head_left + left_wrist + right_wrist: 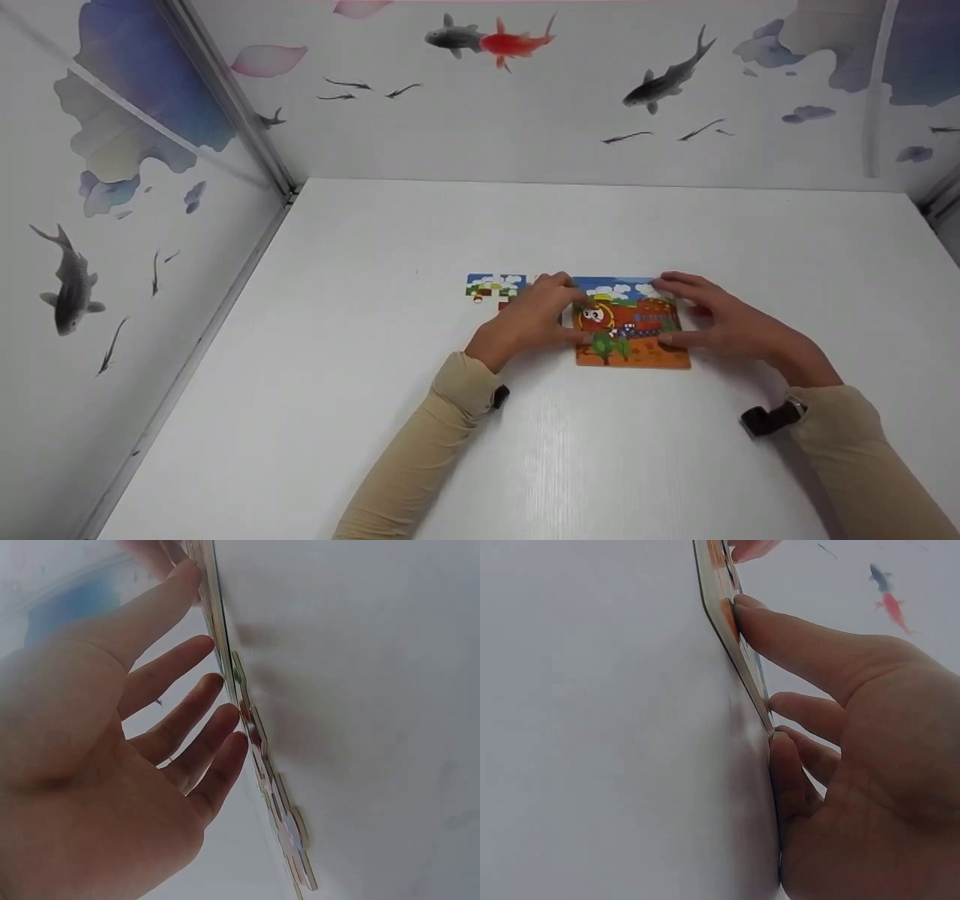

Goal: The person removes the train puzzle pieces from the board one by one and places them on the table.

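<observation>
Beige sleeves (420, 450) come in from the near edge of the white bench (360, 420), each wrist carrying a small dark strap-mounted device. Just beyond them the two hands meet at a colourful puzzle board (632, 324) lying flat near the middle of the bench, printed with a red cartoon train, green bushes, orange ground and a blue sky with clouds. The left hand (534, 319) rests at the board's left edge with its fingers (187, 664) spread and nearly straight, the tips touching the rim of the board, as the left wrist view shows; it holds nothing. The right hand (720, 319) lies on the board's right side, its fingers (795, 641) extended flat over the picture and the thumb against the near right edge, pressing rather than gripping. Just left of the left hand, touching or nearly touching the board, sits a small cluster of loose puzzle pieces (495, 286) showing blue sky and white clouds, partly hidden by the hand. Farther back the bench runs bare to white walls (525, 112) painted with grey and red fish, blue blotches and pink petals.
</observation>
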`<state>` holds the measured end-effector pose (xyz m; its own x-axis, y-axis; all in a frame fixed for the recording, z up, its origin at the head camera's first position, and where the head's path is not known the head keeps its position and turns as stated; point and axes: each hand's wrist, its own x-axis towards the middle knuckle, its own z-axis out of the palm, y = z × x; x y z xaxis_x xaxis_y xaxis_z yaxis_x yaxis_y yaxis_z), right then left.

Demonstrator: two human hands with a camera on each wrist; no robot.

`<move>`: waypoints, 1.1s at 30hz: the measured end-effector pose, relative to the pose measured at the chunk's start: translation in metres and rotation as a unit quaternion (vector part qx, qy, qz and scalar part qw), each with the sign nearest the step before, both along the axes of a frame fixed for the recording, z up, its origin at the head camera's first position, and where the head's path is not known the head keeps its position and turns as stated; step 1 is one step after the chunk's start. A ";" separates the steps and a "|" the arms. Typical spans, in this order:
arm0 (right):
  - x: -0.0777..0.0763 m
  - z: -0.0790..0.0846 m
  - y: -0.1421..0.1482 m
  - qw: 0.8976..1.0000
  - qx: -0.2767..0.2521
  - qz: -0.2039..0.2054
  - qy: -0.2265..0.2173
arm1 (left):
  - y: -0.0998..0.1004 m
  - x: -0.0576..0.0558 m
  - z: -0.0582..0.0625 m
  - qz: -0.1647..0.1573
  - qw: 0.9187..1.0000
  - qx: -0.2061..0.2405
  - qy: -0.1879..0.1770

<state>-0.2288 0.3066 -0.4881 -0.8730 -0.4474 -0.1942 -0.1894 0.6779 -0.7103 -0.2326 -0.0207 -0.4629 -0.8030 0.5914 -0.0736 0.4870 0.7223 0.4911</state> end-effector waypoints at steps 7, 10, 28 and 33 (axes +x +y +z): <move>0.001 0.000 0.000 1.000 0.011 0.003 0.009 | 0.000 0.002 0.000 -0.010 1.000 0.004 -0.002; 0.001 0.002 -0.001 1.000 0.015 0.005 0.015 | -0.001 0.001 0.001 -0.016 1.000 0.011 -0.006; 0.001 0.001 0.000 1.000 0.017 0.003 0.015 | 0.005 -0.008 -0.002 -0.031 0.999 0.000 0.032; 0.002 0.003 0.000 1.000 0.024 0.002 0.013 | 0.007 -0.009 -0.002 -0.020 0.999 0.012 0.022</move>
